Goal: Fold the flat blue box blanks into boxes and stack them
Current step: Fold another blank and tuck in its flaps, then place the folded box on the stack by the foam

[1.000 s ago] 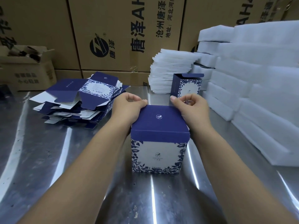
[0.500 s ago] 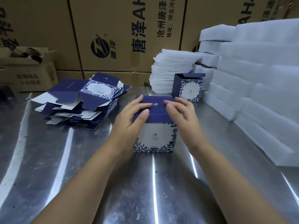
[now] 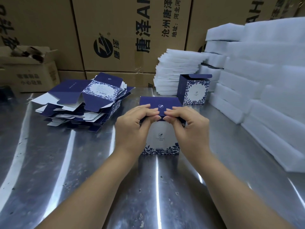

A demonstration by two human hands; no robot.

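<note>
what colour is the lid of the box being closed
Solid dark navy blue with a small white logo, seen in the head view on the lid of the box.

The left hand [image 3: 132,128] and right hand [image 3: 189,128] cover the upper front corners of the box [image 3: 162,141] at the middle of the bench [image 3: 74,179], hiding how its lid flap tucks in. The print under its logo is too small to read. Foam slabs [image 3: 264,83] along the right edge run off frame, and the open carton [image 3: 29,73] by the far left corner holds a dark blur.
</note>
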